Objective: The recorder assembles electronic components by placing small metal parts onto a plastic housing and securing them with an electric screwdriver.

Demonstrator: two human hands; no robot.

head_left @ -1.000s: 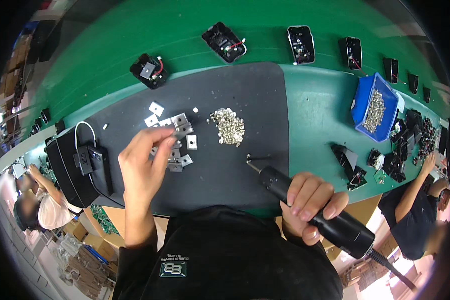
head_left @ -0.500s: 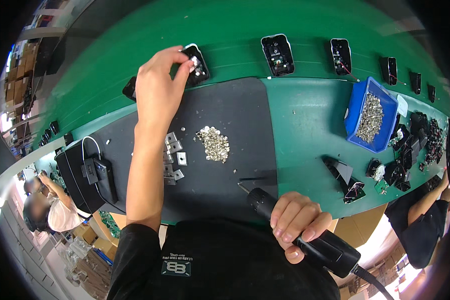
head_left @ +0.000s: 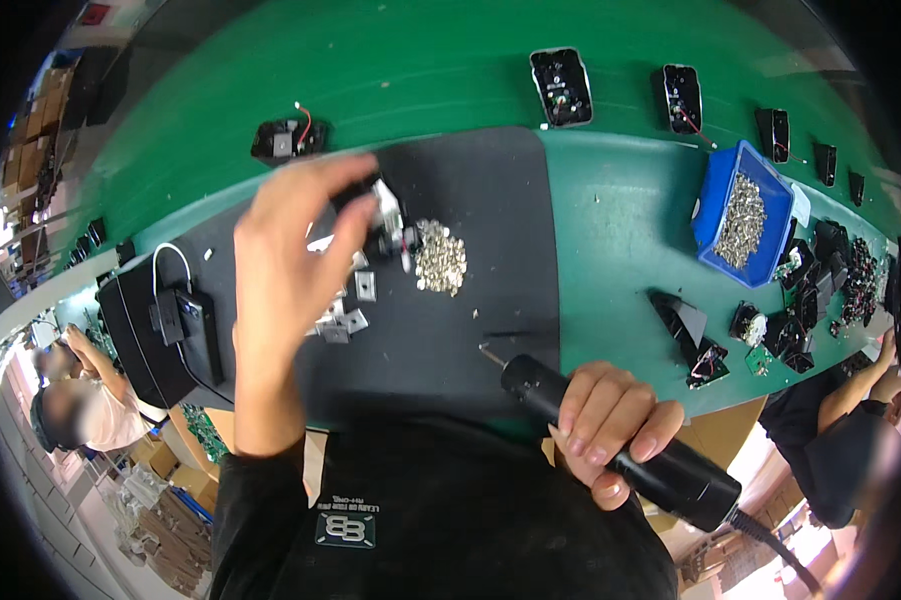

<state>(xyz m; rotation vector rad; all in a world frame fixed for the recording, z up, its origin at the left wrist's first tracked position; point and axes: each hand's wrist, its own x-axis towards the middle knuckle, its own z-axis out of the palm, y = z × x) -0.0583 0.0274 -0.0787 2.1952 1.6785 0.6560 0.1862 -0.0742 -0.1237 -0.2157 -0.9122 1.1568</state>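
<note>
— What lay at the far left of the counter (head_left: 630, 230)?

— A black box with a white cable (head_left: 185, 325), near the black mat's (head_left: 500, 250) left edge. Just right of it, the left hand (head_left: 290, 265) was raised over the mat, its grip pinching a small black housing (head_left: 370, 200) between thumb and fingertips. The picture was blurred there, so I could not tell how firmly it was held.

— And beneath that hand?

— Small metal brackets (head_left: 345, 315) lay scattered on the mat, with a heap of silver screws (head_left: 440, 257) just beside them to the right. I judged that the housing was best set down flat on bare mat, between the brackets and the screws, without knocking the heap.

— The other hand?

— The right hand (head_left: 610, 425) had its grip wrapped tight around a black electric screwdriver (head_left: 620, 455), with the bit pointing up and left toward the mat's near edge. It needed to come in upright over the work.

— Was there room to move?

— The middle and right part of the mat lay open. Beyond its right edge stood a blue bin of screws (head_left: 740, 215) and a clutter of black parts (head_left: 770, 325). More housings (head_left: 560, 85) sat in a row along the far green belt (head_left: 390, 70). Another person's arm (head_left: 860, 385) reached in at the far right, well apart.
</note>
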